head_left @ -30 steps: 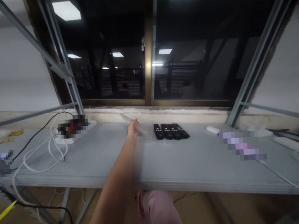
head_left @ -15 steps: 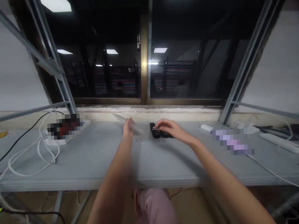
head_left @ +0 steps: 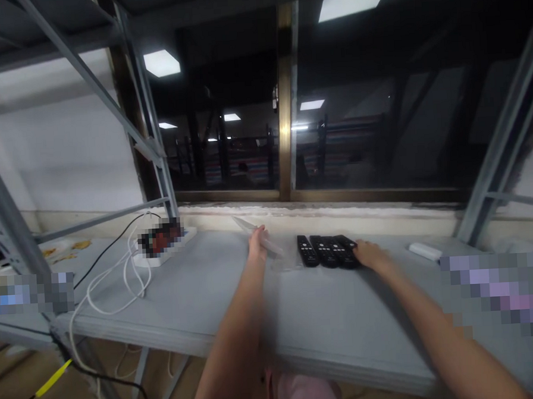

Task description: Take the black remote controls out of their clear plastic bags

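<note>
In the head view, several black remote controls lie side by side on the grey table. My right hand is at the right end of this row, its fingers curled against the rightmost remote control, which looks slightly tilted. To the left of the row, my left hand pinches a thin, clear plastic piece that slants up towards the window. Whether it is a bag or a stiff sheet is hard to make out. Its lower end reaches down near the leftmost remote control.
A white power strip with a blurred-out object and looped white cables sits left on the grey table. On the right lie a white block and a pixelated purple item. Metal shelf posts flank the window.
The view has turned left, so things appear further right. My right hand has moved from over the remote controls to their right end, uncovering the row. My left hand keeps the clear plastic.
</note>
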Action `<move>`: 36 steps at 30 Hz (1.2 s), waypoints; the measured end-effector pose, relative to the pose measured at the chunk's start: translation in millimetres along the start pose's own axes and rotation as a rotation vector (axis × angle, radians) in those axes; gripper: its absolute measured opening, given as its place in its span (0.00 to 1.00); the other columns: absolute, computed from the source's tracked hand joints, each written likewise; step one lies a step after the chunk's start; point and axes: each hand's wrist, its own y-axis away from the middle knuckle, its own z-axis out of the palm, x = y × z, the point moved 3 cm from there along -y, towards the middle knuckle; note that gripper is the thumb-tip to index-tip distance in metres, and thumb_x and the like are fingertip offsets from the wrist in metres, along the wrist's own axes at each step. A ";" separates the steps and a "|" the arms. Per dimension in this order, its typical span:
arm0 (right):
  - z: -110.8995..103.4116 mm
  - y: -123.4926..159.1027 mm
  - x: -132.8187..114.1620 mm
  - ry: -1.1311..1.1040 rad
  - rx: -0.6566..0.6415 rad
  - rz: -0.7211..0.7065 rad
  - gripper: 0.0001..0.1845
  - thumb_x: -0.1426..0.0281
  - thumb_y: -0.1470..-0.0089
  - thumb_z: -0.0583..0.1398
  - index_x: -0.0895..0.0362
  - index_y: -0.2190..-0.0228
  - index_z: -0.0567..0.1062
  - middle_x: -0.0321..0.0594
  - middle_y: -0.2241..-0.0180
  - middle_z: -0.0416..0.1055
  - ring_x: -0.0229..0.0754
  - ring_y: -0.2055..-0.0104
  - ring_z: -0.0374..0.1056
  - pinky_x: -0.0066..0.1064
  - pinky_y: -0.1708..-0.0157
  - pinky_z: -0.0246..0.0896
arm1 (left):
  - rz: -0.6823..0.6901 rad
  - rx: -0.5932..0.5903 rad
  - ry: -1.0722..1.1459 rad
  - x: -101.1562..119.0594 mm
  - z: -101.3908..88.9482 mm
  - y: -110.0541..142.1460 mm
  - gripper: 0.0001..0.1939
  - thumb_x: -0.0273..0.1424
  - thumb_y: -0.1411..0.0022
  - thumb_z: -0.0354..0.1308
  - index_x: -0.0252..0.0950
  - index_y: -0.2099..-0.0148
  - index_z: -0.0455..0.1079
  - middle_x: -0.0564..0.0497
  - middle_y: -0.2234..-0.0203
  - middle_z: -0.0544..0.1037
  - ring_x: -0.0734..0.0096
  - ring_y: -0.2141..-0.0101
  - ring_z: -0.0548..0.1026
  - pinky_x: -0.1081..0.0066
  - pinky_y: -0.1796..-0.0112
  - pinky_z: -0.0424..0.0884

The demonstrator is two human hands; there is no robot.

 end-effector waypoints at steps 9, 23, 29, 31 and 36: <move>-3.2 6.4 7.1 -0.236 0.112 0.043 0.16 0.69 0.44 0.54 0.64 0.56 0.72 0.62 0.52 0.67 0.61 0.46 0.61 0.49 0.51 0.57 | -0.002 -0.035 -0.022 2.4 3.1 1.6 0.08 0.21 0.51 0.62 0.34 0.72 0.65 0.57 0.80 0.70 0.80 0.78 0.69 0.79 0.73 0.64; -56.6 35.3 -33.6 -0.749 0.413 -0.448 0.19 0.63 0.40 0.50 0.55 0.51 0.69 0.48 0.56 0.70 0.48 0.57 0.67 0.41 0.57 0.63 | -0.087 -0.011 0.054 8.5 9.7 12.2 0.03 0.24 0.41 0.54 0.35 0.68 0.65 0.53 0.75 0.73 0.79 0.78 0.70 0.78 0.73 0.68; -58.5 51.4 -53.3 -0.596 0.304 -0.716 0.19 0.64 0.43 0.57 0.50 0.50 0.72 0.43 0.53 0.70 0.47 0.54 0.67 0.39 0.52 0.59 | -0.089 0.013 0.066 10.4 11.6 16.1 0.03 0.24 0.40 0.53 0.34 0.67 0.65 0.53 0.75 0.73 0.79 0.78 0.71 0.78 0.73 0.69; -54.9 49.2 -57.4 -0.800 0.072 -0.741 0.21 0.61 0.46 0.59 0.52 0.51 0.74 0.42 0.55 0.72 0.44 0.59 0.69 0.35 0.56 0.62 | -0.082 0.017 0.072 11.3 12.5 17.2 0.04 0.24 0.39 0.52 0.34 0.67 0.64 0.53 0.75 0.72 0.79 0.78 0.70 0.78 0.73 0.69; -44.5 47.1 -61.0 -0.951 -0.285 -0.623 0.27 0.57 0.51 0.62 0.58 0.52 0.75 0.37 0.73 0.74 0.36 0.75 0.64 0.29 0.71 0.62 | -0.096 0.029 0.098 11.4 14.1 18.3 0.04 0.25 0.38 0.50 0.33 0.67 0.64 0.51 0.74 0.72 0.78 0.77 0.70 0.78 0.73 0.68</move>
